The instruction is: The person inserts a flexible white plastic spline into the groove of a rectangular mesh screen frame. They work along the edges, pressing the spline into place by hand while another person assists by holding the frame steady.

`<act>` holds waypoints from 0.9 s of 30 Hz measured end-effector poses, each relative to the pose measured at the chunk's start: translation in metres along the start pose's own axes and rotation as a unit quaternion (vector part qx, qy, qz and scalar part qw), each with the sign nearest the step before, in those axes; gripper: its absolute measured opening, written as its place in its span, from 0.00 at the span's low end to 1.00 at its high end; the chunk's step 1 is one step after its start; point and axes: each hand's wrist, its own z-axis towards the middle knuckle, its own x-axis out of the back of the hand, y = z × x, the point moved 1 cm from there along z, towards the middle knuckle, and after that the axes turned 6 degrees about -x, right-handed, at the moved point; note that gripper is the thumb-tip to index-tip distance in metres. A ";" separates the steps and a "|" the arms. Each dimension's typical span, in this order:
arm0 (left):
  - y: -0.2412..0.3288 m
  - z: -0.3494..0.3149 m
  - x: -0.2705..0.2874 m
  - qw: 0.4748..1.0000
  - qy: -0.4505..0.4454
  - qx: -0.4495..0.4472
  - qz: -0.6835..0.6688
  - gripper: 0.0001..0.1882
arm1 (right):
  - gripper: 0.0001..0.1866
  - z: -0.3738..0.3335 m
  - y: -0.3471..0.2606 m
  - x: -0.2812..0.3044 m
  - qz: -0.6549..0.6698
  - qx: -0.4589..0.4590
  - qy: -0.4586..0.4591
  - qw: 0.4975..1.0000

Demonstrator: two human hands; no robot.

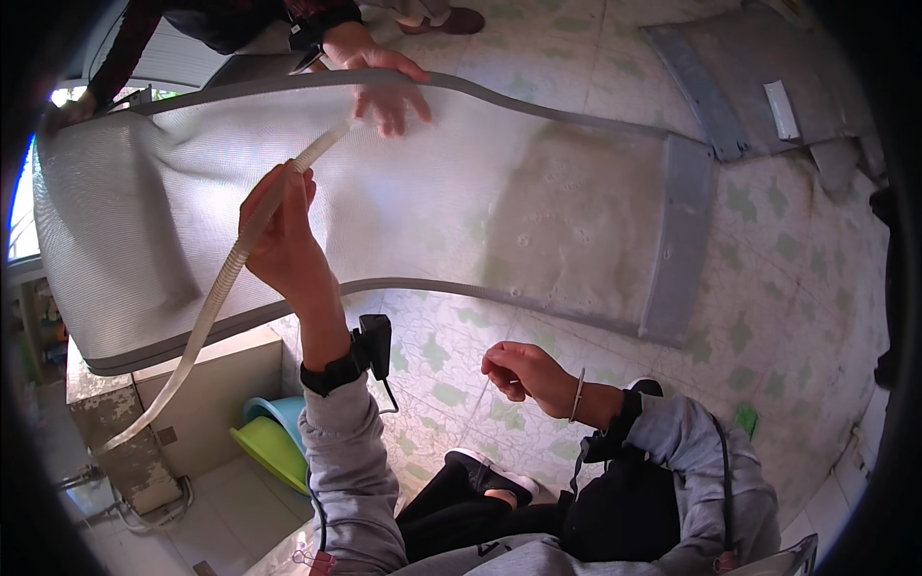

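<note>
My left hand [293, 245] is closed around a translucent ribbed hose [206, 312]. The hose's upper end points over a long grey mesh screen [432, 202] with dark edging, and its other end trails to the lower left. Toward its right end the mesh looks wet and darker, up to a grey end strip [677, 240]. My right hand [530, 374] hovers above the floor near my knees, apart from the screen, fingers curled with nothing visible in them. Across from me another person's hand [384, 101] reaches over the screen's far edge, partly seen through the mesh.
A second grey mesh panel [816, 86] lies on the patterned tile floor [768, 250] at the far right. Blue and green plastic basins [274, 451] stand at lower left beside a worn tiled ledge [211, 384] with pipes. My shoe [490, 475] is below my hands.
</note>
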 end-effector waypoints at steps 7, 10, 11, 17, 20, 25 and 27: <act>-0.016 0.029 -0.007 0.998 0.063 -0.012 -0.013 0.11 | 0.11 -0.001 0.000 0.003 0.010 0.021 0.009 1.000; -0.018 0.031 -0.012 0.997 0.072 -0.002 -0.034 0.11 | 0.11 -0.002 0.000 0.005 0.012 0.026 0.012 1.000; -0.018 0.030 -0.013 0.997 0.072 -0.002 -0.039 0.10 | 0.11 -0.003 0.000 0.005 0.013 0.028 0.012 0.999; -0.009 0.023 -0.018 0.996 0.071 0.034 -0.040 0.10 | 0.11 -0.002 0.000 0.005 0.017 0.028 0.009 0.999; -0.002 0.020 -0.015 0.993 0.075 0.072 -0.061 0.10 | 0.12 -0.002 0.000 0.005 0.008 0.027 0.021 0.999; 0.002 0.008 -0.007 0.991 0.046 0.105 -0.065 0.11 | 0.12 -0.002 0.001 0.003 0.011 0.025 0.021 0.999; 0.001 0.003 0.000 0.993 0.017 0.104 -0.052 0.12 | 0.12 -0.002 0.001 0.003 0.007 0.021 0.015 1.000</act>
